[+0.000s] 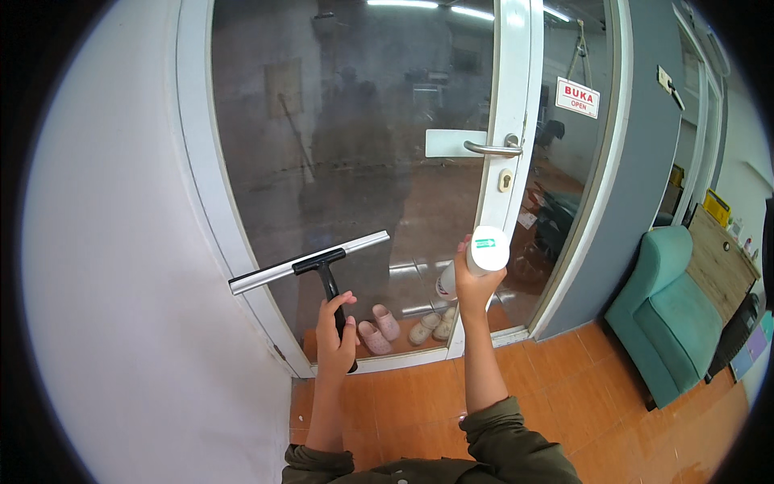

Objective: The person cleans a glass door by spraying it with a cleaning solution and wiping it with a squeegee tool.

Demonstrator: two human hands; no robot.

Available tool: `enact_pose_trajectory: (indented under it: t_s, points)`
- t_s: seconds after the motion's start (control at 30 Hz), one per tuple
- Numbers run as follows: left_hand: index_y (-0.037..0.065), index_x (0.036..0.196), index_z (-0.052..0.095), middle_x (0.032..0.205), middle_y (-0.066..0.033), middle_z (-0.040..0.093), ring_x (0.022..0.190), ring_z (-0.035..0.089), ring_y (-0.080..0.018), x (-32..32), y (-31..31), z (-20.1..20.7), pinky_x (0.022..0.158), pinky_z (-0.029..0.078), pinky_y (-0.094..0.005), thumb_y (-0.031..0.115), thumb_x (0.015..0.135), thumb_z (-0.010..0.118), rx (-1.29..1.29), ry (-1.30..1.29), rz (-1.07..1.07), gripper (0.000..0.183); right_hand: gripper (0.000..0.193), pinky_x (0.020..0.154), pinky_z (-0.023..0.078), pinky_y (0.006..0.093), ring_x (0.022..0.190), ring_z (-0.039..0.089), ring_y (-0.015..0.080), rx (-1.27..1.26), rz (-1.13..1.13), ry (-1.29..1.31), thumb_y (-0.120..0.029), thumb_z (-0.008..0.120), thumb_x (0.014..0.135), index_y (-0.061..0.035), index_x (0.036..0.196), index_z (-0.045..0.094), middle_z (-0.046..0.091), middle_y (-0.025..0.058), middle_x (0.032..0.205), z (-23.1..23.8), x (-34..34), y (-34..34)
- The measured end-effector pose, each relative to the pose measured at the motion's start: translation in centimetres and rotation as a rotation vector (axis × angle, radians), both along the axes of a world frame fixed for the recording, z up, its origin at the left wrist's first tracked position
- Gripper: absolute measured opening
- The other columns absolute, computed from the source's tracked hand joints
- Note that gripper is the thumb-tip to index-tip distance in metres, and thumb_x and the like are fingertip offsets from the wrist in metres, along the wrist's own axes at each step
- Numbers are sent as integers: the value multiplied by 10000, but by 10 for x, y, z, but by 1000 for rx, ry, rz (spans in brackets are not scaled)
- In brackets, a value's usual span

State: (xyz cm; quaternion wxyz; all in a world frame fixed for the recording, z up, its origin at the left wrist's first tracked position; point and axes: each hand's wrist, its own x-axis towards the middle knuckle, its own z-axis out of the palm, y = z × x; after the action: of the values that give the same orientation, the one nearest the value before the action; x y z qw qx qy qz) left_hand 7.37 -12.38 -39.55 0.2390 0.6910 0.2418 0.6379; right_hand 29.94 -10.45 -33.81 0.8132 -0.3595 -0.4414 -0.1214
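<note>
Our left hand [335, 335] curls loosely around a black-handled squeegee [322, 259], held aslant before the glass door [339, 177]; our right hand [474, 286] grips a white container [488, 252] below the metal door handle [488, 149]. Beyond the glass sit pink clogs [386, 321].

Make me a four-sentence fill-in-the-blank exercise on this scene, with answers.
The left hand holds the squeegee by its ____ handle.
The container in the right hand is coloured ____.
Behind the glass door, the leftmost pair of clogs is ____.
A chair stands at the picture's ____ side.
Missing words: black; white; pink; right.
</note>
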Motion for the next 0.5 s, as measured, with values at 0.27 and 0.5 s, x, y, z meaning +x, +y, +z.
enact_pose_trajectory:
  t_s: [0.27,0.5]
  points:
    - [60,1234,435,1109,-102,524,530,434,-53,-2,-2,-1,462,396,-190,-100,822,396,-13,32,16,444,182,622,458,290,686,585,159,-204,80,101,-60,698,722,10,844,583,614,79,744,-36,3,-1]
    - [55,1209,477,1072,-96,519,638,482,-89,0,-10,5,507,418,-205,-99,813,419,-99,-23,-33,429,153,584,454,273,650,579,126,-184,168,75,-63,701,723,12,805,597,616,50,710,-54,-2,-13]
